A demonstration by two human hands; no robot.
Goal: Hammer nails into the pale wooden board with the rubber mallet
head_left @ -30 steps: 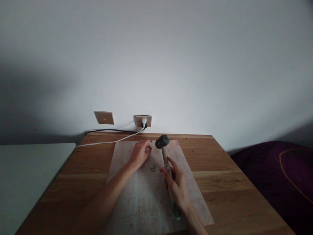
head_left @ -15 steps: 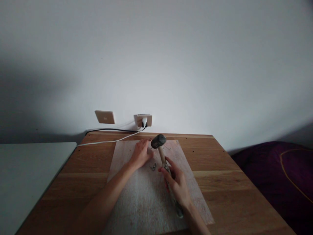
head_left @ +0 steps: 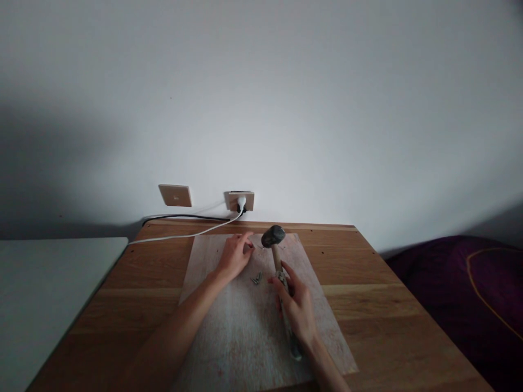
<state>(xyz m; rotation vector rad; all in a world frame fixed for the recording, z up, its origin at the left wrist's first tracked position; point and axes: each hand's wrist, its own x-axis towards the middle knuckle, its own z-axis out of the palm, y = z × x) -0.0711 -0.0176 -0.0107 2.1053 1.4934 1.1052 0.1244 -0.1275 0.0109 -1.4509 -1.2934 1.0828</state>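
A pale wall (head_left: 310, 125) fills the upper half of the view, shaded at both sides. Against it stands a wooden table (head_left: 392, 332), its brown boards marked with a few dark holes along the far side. To the right, beyond the table edge, is a dark purple fabric item (head_left: 441, 288) with a yellow line curving across it; to the left is a white surface (head_left: 57, 294). A worn, whitish board (head_left: 237, 337) lies on the table, reaching almost to its back edge. Over the board is a hammer (head_left: 278, 261), its dark head towards the wall and its handle slanting back towards the person. The right hand (head_left: 300, 305) is wrapped around that handle. The left hand (head_left: 235, 257) is at the board's far part, fingers bent and thumb close to them; whether they pinch anything is too small to tell. A white cable (head_left: 183, 237) and a black cable (head_left: 183, 216) run left from the wall socket (head_left: 249, 202), near a blank wall plate (head_left: 175, 195). Smallest are the metal fasteners (head_left: 256, 279), lying together on the board between the hands.
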